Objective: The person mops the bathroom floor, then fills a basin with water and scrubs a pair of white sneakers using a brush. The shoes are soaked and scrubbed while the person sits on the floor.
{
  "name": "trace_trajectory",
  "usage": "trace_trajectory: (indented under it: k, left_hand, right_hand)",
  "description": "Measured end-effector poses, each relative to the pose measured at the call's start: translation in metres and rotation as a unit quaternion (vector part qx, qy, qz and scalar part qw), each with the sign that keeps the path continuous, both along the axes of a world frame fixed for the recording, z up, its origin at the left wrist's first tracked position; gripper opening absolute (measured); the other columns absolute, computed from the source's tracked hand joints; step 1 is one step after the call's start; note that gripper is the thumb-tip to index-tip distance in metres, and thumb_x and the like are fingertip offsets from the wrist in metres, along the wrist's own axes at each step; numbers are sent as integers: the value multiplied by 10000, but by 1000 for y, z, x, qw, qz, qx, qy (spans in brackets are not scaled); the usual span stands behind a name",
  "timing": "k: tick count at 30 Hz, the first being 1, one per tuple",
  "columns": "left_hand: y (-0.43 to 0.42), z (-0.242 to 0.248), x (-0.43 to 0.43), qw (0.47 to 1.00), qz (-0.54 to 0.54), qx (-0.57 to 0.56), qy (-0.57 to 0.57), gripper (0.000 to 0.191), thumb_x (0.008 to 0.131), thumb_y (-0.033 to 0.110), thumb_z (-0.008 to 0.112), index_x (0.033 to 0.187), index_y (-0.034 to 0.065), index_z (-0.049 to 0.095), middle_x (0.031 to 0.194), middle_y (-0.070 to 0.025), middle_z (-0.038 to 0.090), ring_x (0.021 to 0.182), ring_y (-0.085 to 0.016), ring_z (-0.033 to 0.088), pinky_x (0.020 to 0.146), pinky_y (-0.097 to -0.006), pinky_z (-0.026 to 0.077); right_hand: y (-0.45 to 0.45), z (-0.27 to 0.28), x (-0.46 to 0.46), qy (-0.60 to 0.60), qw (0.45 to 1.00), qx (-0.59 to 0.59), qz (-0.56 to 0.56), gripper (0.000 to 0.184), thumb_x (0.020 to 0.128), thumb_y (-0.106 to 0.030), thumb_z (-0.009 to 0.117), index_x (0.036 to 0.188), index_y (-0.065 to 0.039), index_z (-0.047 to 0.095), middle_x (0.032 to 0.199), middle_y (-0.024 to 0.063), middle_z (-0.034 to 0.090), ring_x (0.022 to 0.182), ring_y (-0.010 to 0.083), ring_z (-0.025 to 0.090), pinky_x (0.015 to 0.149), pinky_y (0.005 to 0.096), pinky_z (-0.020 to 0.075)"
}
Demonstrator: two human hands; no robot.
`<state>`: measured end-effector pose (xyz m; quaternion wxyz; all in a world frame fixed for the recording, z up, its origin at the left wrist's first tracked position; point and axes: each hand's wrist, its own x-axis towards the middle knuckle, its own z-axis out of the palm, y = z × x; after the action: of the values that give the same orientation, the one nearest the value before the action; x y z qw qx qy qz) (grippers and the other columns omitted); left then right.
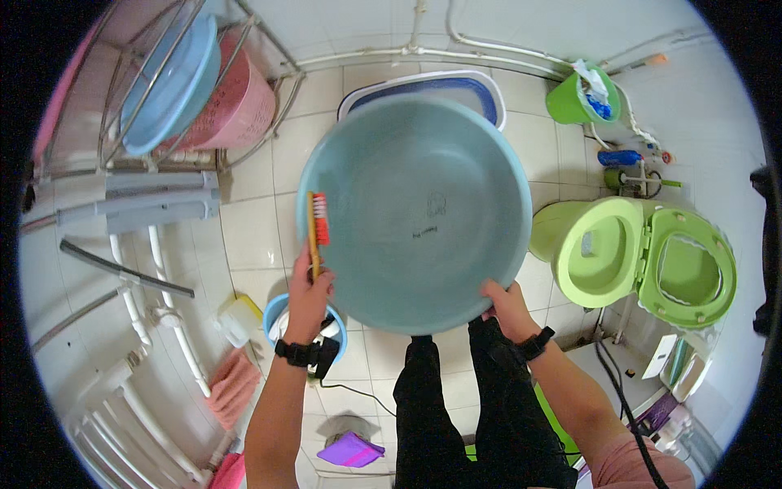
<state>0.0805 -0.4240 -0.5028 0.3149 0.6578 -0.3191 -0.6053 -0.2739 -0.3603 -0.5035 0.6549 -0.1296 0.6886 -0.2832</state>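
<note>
Before me is a large round blue-green plastic basin (391, 263), tilted so that its inside faces the camera, with small dark marks on its bottom. My left hand (310, 299) is closed around the yellow handle of a scrubbing brush (313, 226) with red and white bristles, at the basin's left rim. Whether this hand also grips the rim is hidden. My right hand (508, 305) grips the basin's lower right rim, thumb on the inside.
Behind the basin lies a white-and-blue tub (489, 91). A green toilet (602, 253) with raised lid stands right, a green bin (565, 102) beyond it. A metal rack (293, 79) with basins is at upper left. A small blue bucket (341, 348) stands below my left hand.
</note>
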Motion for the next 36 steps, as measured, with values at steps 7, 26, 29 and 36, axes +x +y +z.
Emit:
trace_trajectory:
  k: [7,26,29,36]
  left_hand:
    - [-29,38,20,974,-81,-92,-189,667,835,-93,531,1465,102,432,1209,-77,524,968,-159,529,833,-293,474]
    - [-63,48,-39,990,-80,-39,-113,497,927,47,595,1407,129,492,949,27,539,696,-50,480,538,-189,401]
    - [-48,44,-35,990,-61,-28,-124,490,928,38,587,1398,137,494,941,29,542,699,-60,487,535,-196,399]
    - [-16,55,-27,987,-31,-21,-157,502,915,42,607,1395,143,499,980,17,535,713,-69,506,536,-208,426]
  right_hand:
    - [50,87,-49,25,991,55,-116,408,838,-228,624,1105,70,547,898,123,636,663,191,615,483,280,501]
    - [152,110,-113,-225,854,-20,-469,291,840,-197,588,1074,-67,474,867,28,492,622,128,434,443,224,333]
    - [150,108,-117,-266,835,-50,-480,291,844,-192,585,1083,-68,476,880,23,497,633,122,434,444,213,326]
    - [117,114,-128,-81,888,-75,-446,222,862,-163,591,1025,-25,533,870,64,589,633,147,541,463,255,415]
